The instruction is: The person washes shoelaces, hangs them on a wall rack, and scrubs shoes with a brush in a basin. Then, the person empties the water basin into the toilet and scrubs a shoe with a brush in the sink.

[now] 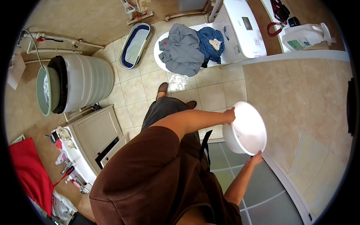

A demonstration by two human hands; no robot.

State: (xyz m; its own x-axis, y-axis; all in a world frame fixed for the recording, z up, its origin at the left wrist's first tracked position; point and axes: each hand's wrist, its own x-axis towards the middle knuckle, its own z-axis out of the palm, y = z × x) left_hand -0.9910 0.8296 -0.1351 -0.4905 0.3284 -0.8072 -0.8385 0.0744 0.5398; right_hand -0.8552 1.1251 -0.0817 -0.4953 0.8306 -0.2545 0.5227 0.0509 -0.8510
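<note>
A white plastic basin [248, 129] is held out to the right, tilted so its inside shows. My left hand [229, 116] is closed on its upper-left rim. At the lower rim, my right hand [257, 158] grips the edge, with the fingers partly hidden behind the basin. The inside looks bare apart from small marks near its lower wall. Beyond my feet, a grey garment [181, 48] and a blue garment [210, 43] lie on a white toilet [243, 28], with a small beige cloth [215, 44] on top.
A blue-rimmed oblong tub [135, 45] is on the tiled floor. At left are a large white barrel [88, 78], a green basin [42, 90] holding cloth, and a cabinet [95, 133]. A frosted glass panel [270, 202] lies below the basin. A white bottle [305, 36] stands on the ledge.
</note>
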